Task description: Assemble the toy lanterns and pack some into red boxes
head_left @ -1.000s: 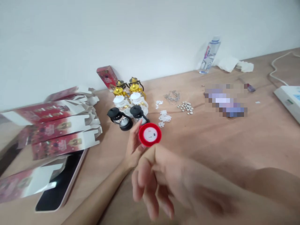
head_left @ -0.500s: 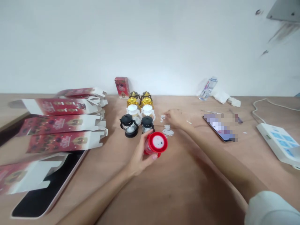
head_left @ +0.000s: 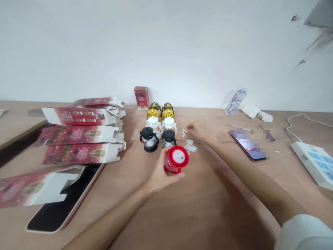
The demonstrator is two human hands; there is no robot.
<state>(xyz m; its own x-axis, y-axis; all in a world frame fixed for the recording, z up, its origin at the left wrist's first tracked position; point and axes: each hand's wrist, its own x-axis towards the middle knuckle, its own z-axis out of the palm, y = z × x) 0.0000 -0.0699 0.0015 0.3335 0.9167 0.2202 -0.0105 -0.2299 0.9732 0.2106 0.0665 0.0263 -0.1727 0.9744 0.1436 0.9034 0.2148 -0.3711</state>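
Note:
In my left hand (head_left: pixel 161 173) is a small red lantern (head_left: pixel 170 162), tipped so that its round base with a white disc faces up toward me. My right hand (head_left: pixel 196 131) reaches further out, fingers pinched low over the table beside some tiny white pieces (head_left: pixel 184 132); whatever lies between the fingertips is too small to make out. Nearer me is a heap of flat clear-white bits (head_left: pixel 190 146). Left of these, small lanterns stand upright in two columns: black (head_left: pixel 149 139), white (head_left: pixel 169 125), gold (head_left: pixel 153 114) and dark bronze (head_left: pixel 168 106) at the back.
Open red cartons (head_left: pixel 85 133) lie across a black tray (head_left: pixel 52 217) on the left. A closed red box (head_left: pixel 142 98) stands against the wall. Rightward are a phone (head_left: pixel 247 145), a screwdriver (head_left: pixel 238 127), a plastic bottle (head_left: pixel 236 100), crumpled tissue (head_left: pixel 251 111) and a power strip (head_left: pixel 312 165).
The whole view has shifted slightly, with things appearing further right. My left hand still holds the red lantern, its thumb a bit straighter. My right hand stays by the small white pieces.

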